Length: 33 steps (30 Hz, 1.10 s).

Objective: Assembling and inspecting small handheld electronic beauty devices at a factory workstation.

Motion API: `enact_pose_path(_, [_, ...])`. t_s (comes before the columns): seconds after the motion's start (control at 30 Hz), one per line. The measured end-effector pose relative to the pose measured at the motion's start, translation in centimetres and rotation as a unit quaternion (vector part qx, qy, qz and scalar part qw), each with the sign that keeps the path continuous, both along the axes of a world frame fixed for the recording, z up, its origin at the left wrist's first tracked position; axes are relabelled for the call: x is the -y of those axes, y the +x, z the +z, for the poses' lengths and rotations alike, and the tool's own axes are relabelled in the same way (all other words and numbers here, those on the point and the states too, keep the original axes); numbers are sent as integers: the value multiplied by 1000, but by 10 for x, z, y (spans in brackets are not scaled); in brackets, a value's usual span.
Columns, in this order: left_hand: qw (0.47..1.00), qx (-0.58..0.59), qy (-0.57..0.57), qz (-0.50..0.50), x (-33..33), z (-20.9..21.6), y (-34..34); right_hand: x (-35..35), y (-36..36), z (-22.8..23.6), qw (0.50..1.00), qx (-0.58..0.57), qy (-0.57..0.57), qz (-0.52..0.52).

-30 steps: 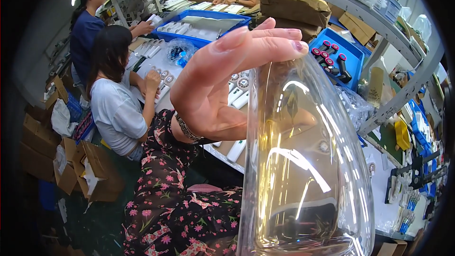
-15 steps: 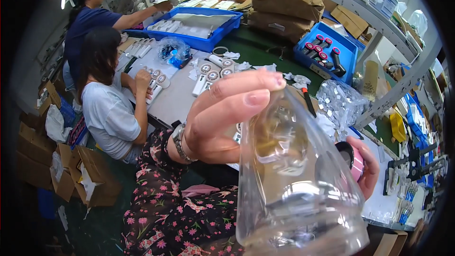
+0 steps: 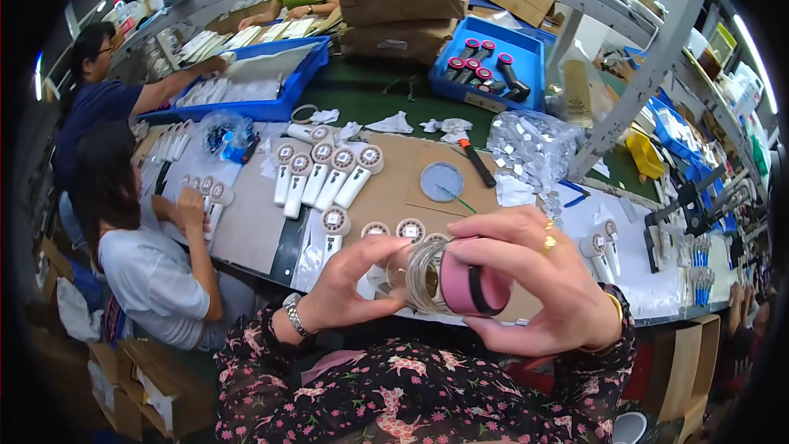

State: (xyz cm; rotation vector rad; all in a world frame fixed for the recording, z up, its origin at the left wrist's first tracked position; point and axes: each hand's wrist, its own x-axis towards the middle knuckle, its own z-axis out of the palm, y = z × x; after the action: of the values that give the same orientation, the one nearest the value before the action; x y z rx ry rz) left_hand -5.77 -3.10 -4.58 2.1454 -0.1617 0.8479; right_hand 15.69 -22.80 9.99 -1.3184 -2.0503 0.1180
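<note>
Above the table edge, both my hands hold a clear plastic cup [image 3: 424,278] joined to a pink cap-like part [image 3: 474,281] with a black band; it lies tilted on its side. My left hand [image 3: 349,286] has thumb and fingers around the clear end. My right hand [image 3: 552,279] grips the pink part between fingers and thumb. Whether the two parts are screwed tight I cannot tell. Just beyond my hands, several white handheld devices with round, fan-like heads [image 3: 359,171] lie on a cardboard sheet [image 3: 403,163].
A round grey dish [image 3: 441,182] and an orange-and-black handled tool [image 3: 478,164] lie mid-table. Farther back are a blue bin [image 3: 526,62] of black-and-pink devices and a bag of small white pieces [image 3: 530,148]. A metal post [image 3: 633,103] rises at right. Co-workers sit at left [image 3: 160,255] and back.
The clear cup, earlier close to the camera and raised by my left hand, is now lower and against the pink part. My right hand has come fully into view. The head view has shifted right.
</note>
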Motion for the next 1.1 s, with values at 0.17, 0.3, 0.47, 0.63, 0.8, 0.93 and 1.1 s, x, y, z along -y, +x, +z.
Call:
enact_pose_path(0.17, [998, -65, 3, -20, -9, -9, 10, -1, 0, -10, 997, 38, -7, -64])
enact_pose_path(0.3, [996, -88, 15, 32, -10, -28, 0, -9, 0, -29, 998, 31, 38, -30])
enact_pose_path(0.47, [990, -138, -34, 5, -17, -55, 1, 1, -5, -40, 993, 34, 50, -97])
enact_pose_path(0.63, [986, -155, -64, -2, -15, -54, 13, -7, 7, -63, 985, 13, 174, -6])
enact_pose_path(0.8, [987, -154, -31, 20, -26, -77, 15, 1, -4, -56, 988, 44, 10, -150])
enact_pose_path(0.93, [983, -181, 6, 7, -12, -50, 21, 4, -4, -55, 984, 7, -15, -177])
enact_pose_path(1.1, [989, -138, -43, -32, -13, -59, 20, -5, 6, -70, 995, 27, 75, -65])
